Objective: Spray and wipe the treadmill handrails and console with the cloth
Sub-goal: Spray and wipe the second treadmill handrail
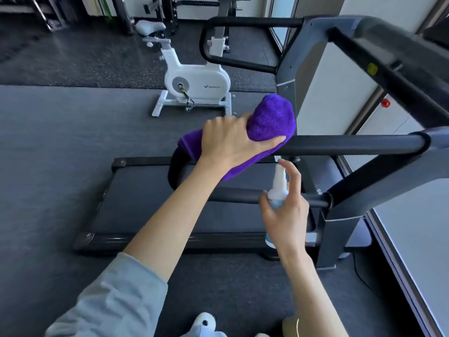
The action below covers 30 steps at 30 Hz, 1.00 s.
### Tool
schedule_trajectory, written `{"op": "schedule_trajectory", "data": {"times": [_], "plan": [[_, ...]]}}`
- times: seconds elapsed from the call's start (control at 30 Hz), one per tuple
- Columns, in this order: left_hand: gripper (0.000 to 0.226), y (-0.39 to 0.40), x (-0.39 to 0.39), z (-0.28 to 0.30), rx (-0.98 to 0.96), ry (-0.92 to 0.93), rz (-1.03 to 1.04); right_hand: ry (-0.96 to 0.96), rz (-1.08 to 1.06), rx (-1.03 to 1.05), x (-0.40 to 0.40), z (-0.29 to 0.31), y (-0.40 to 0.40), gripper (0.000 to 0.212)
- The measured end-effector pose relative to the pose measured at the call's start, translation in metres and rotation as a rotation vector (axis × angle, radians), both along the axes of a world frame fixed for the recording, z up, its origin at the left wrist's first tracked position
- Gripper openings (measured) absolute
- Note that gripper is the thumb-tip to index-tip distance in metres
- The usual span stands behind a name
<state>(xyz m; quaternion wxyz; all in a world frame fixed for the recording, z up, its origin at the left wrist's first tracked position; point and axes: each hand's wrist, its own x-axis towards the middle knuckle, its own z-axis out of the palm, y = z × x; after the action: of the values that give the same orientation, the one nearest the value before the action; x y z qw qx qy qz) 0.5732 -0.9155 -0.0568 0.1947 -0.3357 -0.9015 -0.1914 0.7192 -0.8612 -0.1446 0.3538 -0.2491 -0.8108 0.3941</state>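
Two hands engaged: purple cloth (264, 132) gripped onto near handrail (352, 144) by left hand (228, 139); spray bottle (278, 188) clasped by right hand (286, 210). Dark speckled gym floor (60, 142), white exercise bike (194, 79) behind.

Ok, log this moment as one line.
left hand: wiping handrail with purple cloth | right hand: holding spray bottle

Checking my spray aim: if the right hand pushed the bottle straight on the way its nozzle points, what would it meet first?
Probably the upper handrail right above the spray bottle in the right hand; depth is unclear.
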Motion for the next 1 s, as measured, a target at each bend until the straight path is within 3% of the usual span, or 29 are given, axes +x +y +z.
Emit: {"op": "schedule_trajectory", "data": {"times": [0.13, 0.33, 0.53, 0.77, 0.9, 1.0], "plan": [[0.066, 0.043, 0.024, 0.0, 0.028, -0.001, 0.051, -0.039, 0.047, 0.005, 0.025, 0.002, 0.04, 0.068], [0.073, 0.014, 0.02, -0.01, 0.076, 0.059, 0.179, -0.084, 0.158, -0.033, 0.05, 0.0, 0.08, 0.065], [0.059, 0.005, 0.008, -0.002, 0.05, -0.064, 0.419, -0.05, 0.166, -0.062, 0.073, -0.002, 0.101, 0.066], [0.069, 0.108, 0.03, 0.011, -0.168, -0.273, 0.212, -0.07, 0.051, -0.042, 0.088, -0.004, 0.121, 0.064], [0.052, 0.175, 0.072, 0.01, -0.115, -0.252, 0.044, -0.078, 0.004, -0.049, 0.091, 0.003, 0.132, 0.065], [0.053, 0.171, 0.081, 0.007, -0.055, -0.188, -0.005, -0.078, -0.012, -0.046, 0.093, 0.006, 0.137, 0.064]]}}
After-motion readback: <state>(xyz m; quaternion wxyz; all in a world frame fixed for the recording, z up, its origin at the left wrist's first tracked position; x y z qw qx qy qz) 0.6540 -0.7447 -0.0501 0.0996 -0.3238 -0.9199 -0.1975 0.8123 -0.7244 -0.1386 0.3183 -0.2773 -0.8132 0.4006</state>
